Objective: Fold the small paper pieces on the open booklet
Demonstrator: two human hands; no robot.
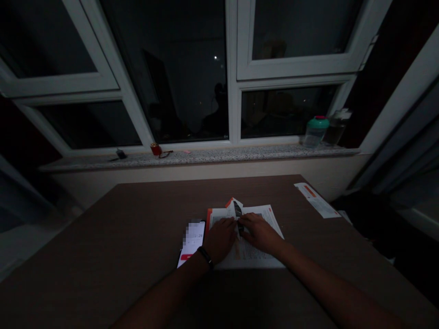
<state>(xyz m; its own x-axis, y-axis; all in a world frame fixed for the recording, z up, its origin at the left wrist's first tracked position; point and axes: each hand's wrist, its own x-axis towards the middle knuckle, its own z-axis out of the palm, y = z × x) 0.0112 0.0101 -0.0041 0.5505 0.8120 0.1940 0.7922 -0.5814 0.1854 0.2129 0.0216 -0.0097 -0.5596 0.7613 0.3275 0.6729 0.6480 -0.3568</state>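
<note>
A folded piece of printed paper (234, 206), white with an orange corner and a dark patterned strip, stands between my two hands. My left hand (221, 237), with a dark band at the wrist, presses its bent fingers on the paper's left side. From the right, my right hand (259, 233) pinches the same paper, its fingertips close to those of the left. Beneath both hands lies a printed sheet or booklet (248, 261) with an orange left edge. My fingers cover the folded paper's lower part.
A lit phone (192, 242) lies left of the booklet on the brown table (137, 228). Near the table's right edge is a printed paper strip (317, 201). On the windowsill (212, 156) stand a green-lidded bottle (315, 131), another clear bottle (338, 127) and a small red item (156, 149).
</note>
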